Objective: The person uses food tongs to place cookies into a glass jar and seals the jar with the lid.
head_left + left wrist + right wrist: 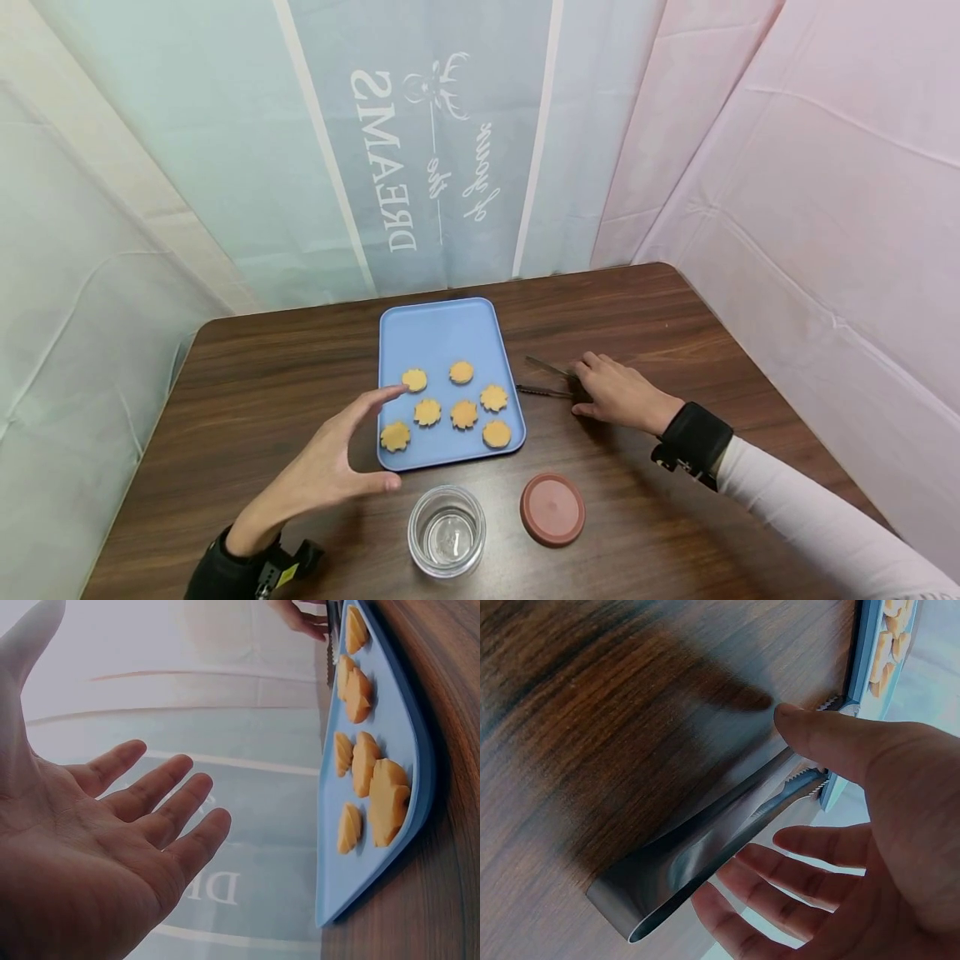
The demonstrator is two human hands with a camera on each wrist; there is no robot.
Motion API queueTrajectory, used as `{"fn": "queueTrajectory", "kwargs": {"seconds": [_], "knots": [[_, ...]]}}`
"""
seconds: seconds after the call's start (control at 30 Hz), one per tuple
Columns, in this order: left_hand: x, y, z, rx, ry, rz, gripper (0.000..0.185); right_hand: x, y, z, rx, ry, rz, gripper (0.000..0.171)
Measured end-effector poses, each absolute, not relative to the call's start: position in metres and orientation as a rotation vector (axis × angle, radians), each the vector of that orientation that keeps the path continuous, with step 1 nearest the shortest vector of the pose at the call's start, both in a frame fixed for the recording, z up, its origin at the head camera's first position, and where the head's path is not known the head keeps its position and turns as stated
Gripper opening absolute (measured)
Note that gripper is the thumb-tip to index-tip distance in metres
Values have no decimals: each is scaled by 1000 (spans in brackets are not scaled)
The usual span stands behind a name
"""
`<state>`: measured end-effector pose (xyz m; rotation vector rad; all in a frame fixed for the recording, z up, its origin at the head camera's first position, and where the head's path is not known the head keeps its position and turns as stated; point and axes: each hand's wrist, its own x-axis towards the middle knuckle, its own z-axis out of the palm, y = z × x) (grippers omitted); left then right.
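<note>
Resting on the bench, the metal tongs (546, 379) lie just right of the blue tray (438, 333), long axis pointing at it; the right hand (615, 393) touches them with relaxed fingers, not yet gripping, while the left hand (330, 467) hovers spread, empty, farther away

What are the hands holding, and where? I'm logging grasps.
Nothing is gripped yet. The right hand touches the tongs lying on the table; the left hand is open.
</note>
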<state>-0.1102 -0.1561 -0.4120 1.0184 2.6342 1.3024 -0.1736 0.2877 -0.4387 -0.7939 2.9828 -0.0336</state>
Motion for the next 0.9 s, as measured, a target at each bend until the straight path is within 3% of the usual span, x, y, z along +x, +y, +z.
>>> {"fn": "queueTrajectory", "kwargs": {"seconds": [0.43, 0.9], "knots": [[-113, -154, -413, 1047, 2624, 1301, 100, -174, 288, -441, -853, 2969, -19, 39], [-113, -158, -411, 1021, 2616, 1322, 102, -179, 288, -447, -883, 2992, -31, 26]]}}
